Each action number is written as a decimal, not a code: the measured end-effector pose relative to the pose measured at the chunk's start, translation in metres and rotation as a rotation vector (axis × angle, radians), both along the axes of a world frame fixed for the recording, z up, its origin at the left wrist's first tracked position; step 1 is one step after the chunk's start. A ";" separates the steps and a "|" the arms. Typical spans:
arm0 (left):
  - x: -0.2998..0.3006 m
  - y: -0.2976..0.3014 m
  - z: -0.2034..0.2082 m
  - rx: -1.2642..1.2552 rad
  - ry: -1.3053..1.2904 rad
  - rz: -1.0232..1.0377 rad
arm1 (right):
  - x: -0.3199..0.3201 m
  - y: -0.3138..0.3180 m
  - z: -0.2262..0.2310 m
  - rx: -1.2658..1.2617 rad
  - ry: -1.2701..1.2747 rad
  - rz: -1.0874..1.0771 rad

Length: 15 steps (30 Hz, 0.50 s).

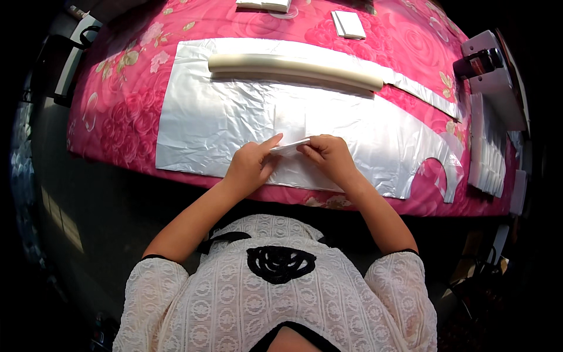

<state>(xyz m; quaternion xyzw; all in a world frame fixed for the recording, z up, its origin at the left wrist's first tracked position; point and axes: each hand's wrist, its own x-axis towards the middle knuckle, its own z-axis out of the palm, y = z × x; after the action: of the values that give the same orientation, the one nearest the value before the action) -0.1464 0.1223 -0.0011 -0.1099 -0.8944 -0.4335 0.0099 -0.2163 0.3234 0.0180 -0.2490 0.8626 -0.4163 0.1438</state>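
Note:
A small, thin white folded sheet [288,146] is held up between my two hands; whether it is paper or plastic I cannot tell. My left hand [247,166] grips its left end, with the index finger stretched along it. At its right end, my right hand [330,157] pinches it between thumb and curled fingers. Both hands are just above a large, shiny white plastic sheet [202,126], creased and spread flat, with a handle-like cut-out at its right end. Beyond my hands, a long cream-coloured tube [296,69] lies across the plastic.
A pink rose-patterned cloth [126,117] covers the table. Small white folded stacks [348,24] lie at the far side. At the right stand a pile of white plastic packets [487,146], a white box [498,88] and a dark cylindrical object [478,63]. The table's near edge runs before my body.

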 end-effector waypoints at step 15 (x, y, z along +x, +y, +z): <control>-0.037 -0.002 0.011 -0.087 0.074 0.160 | -0.044 -0.020 0.004 0.140 -0.574 -0.197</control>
<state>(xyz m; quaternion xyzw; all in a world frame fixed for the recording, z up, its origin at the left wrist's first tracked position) -0.1834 0.1208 0.0100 -0.0542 -0.9173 -0.3878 0.0727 -0.2604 0.3030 0.0221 -0.0257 0.8333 -0.4210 0.3573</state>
